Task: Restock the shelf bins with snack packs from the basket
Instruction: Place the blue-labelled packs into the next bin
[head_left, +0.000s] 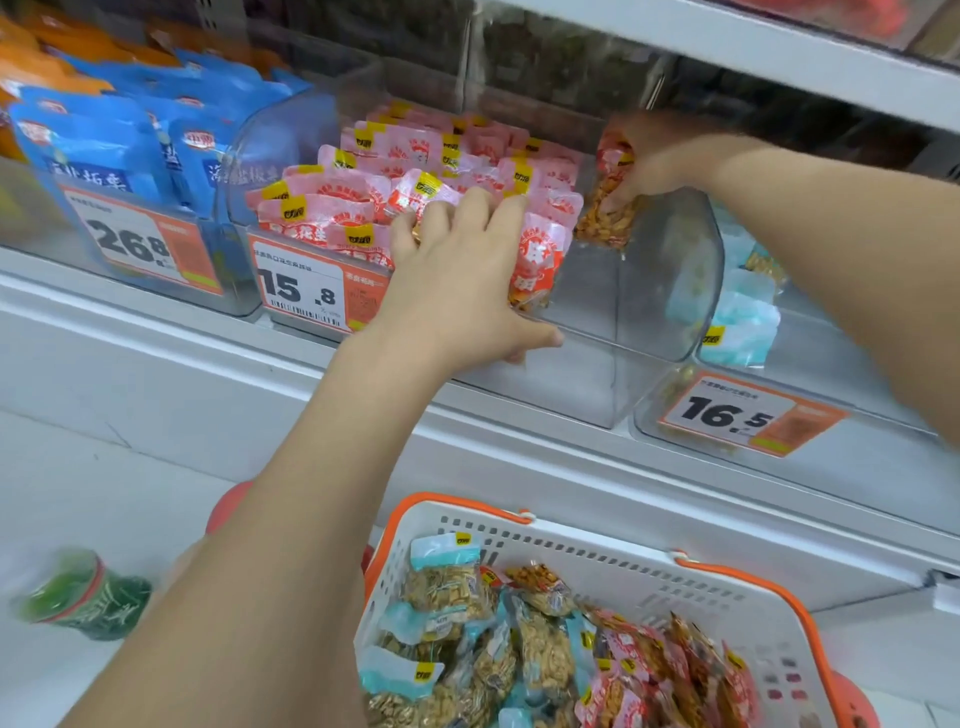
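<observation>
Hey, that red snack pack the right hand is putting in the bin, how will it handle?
The red pack is probably floppy: it hangs limp below the right hand. Likely light, since the fingers alone carry it. Its glossy film may be slippery, and the nut-like pieces inside could shift or crack if squeezed.

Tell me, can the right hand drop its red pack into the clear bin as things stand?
Probably yes. The right hand holds the red pack over the clear bin, whose right part is bare; the left hand holds the pink packs aside.

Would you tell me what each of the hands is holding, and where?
The right hand grips a red snack pack by its upper part. The left hand presses on pink packs, gripping nothing clearly.
</observation>
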